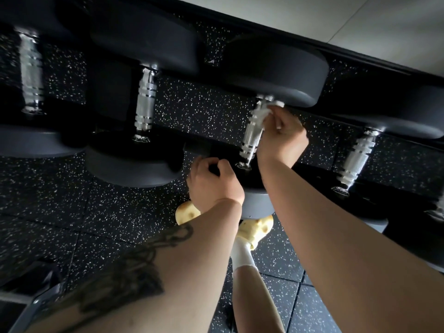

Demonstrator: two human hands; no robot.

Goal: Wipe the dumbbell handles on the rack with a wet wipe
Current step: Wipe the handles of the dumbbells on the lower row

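Dumbbell handles, chromed and knurled, in a row on a dark rack [312, 171] over black rubber floor [72, 212] flecked with white. Pale wall [360, 22] at the upper right, above a dark skirting strip. Black round dumbbell heads at both ends of each bar; largest in view the far head [276, 70] above the handle being wiped. Leftmost handle [31, 73] blurred, next handle [144, 99] sharper, third handle [252, 133] in the middle, fourth handle [358, 157] to the right, all slanting toward the camera. Near head [134, 164] of the second dumbbell low at left centre.

Two bare forearms reaching in from the bottom, the left one tattooed. Right hand [281, 138] up against the third handle near its far end, fingers curled and pinching a crumpled white wet wipe [262, 114] pressed onto the chrome just below the far head. Left hand [213, 183] lower, fingers curled over the dark near end of that same dumbbell, thumb side toward the bar; exactly what is grasped lost in shadow.

Below the hands, two yellow clog-type shoes [257, 228], one with a white sock [241, 254] above it, planted on the floor close under the rack. Grey metal frame piece [31, 306] at the bottom left corner.
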